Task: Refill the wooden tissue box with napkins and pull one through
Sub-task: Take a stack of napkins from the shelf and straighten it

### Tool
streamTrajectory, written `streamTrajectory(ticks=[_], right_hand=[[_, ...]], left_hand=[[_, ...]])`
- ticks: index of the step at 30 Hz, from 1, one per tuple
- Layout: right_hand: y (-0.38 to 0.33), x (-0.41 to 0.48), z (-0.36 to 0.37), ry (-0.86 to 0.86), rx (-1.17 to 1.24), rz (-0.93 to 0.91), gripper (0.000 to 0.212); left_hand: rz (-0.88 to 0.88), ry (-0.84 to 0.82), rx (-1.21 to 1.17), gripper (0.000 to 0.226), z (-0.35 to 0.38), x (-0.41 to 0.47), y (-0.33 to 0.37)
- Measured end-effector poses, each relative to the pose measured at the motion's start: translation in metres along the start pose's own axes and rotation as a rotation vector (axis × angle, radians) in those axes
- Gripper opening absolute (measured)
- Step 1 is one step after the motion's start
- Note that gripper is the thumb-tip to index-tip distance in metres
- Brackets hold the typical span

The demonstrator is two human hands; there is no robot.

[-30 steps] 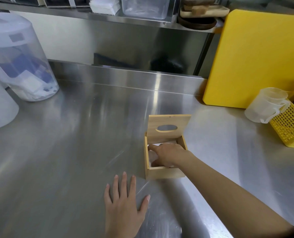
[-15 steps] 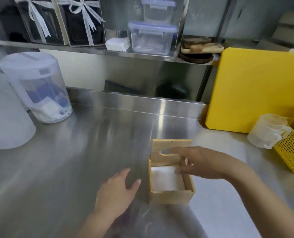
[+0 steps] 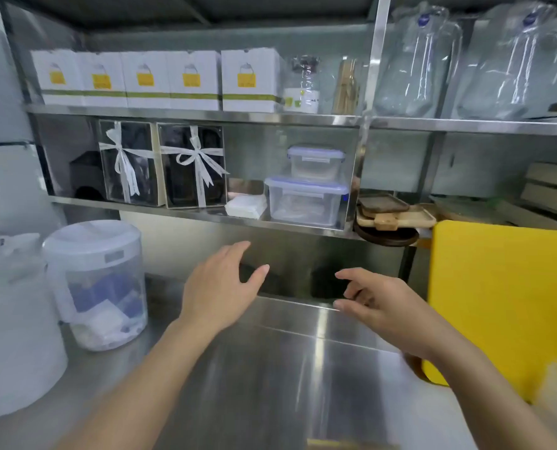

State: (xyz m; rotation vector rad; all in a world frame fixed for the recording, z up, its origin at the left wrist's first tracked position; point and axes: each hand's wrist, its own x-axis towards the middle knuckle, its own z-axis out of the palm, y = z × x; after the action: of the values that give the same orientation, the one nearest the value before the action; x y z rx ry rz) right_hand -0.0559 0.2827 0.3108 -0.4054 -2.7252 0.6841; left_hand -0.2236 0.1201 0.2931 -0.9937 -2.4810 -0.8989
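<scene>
A stack of white napkins (image 3: 246, 205) lies on the lower steel shelf, left of a clear lidded container. My left hand (image 3: 220, 285) is raised in front of the backsplash below that shelf, fingers spread, holding nothing. My right hand (image 3: 376, 303) hovers to its right at about the same height, fingers loosely curled and apart, also empty. Only a sliver of the wooden tissue box (image 3: 345, 444) shows at the bottom edge of the view; its inside is out of sight.
A yellow cutting board (image 3: 504, 303) leans at the right. A clear lidded jar (image 3: 100, 284) and a white paper roll (image 3: 14, 349) stand at the left. The lower shelf holds stacked clear containers (image 3: 306, 199), ribboned gift boxes (image 3: 192, 167) and wooden trays (image 3: 394, 216).
The view has tilted up from the counter to the shelves. Both hands left the tissue box and rose toward the lower shelf; the box slid almost out of view.
</scene>
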Motion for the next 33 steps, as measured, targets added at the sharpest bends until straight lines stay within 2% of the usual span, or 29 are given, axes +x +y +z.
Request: streamTrajectory(ticks=[5, 8, 12, 17, 24, 27, 31, 33], right_hand=[[-0.007, 0.082, 0.024, 0.087, 0.203, 0.025, 0.052], [-0.010, 0.133, 0.045, 0.094, 0.263, 0.044, 0.061], [-0.006, 0.202, 0.075, 0.052, 0.345, 0.150, 0.066], [-0.005, 0.275, 0.098, 0.036, 0.549, 0.247, 0.057], [-0.002, 0.360, 0.124, 0.008, 0.710, 0.372, 0.059], [0.004, 0.381, 0.129, -0.023, 0.828, 0.427, 0.061], [0.015, 0.399, 0.134, -0.102, 0.932, 0.529, 0.063], [0.020, 0.405, 0.138, -0.111, 0.963, 0.564, 0.062]], left_hand=[[-0.005, 0.099, 0.078, 0.058, 0.006, 0.068, -0.032], [-0.031, 0.087, 0.146, 0.059, 0.013, 0.103, -0.052], [-0.141, 0.053, 0.094, 0.055, 0.027, 0.149, -0.080], [-0.311, 0.030, -0.115, 0.045, 0.054, 0.205, -0.099], [-0.342, 0.020, -0.466, 0.033, 0.095, 0.277, -0.115], [-0.294, -0.057, -0.501, 0.046, 0.114, 0.299, -0.129], [-0.328, -0.263, -0.296, 0.052, 0.136, 0.315, -0.147], [-0.333, -0.348, -0.362, 0.054, 0.145, 0.317, -0.156]])
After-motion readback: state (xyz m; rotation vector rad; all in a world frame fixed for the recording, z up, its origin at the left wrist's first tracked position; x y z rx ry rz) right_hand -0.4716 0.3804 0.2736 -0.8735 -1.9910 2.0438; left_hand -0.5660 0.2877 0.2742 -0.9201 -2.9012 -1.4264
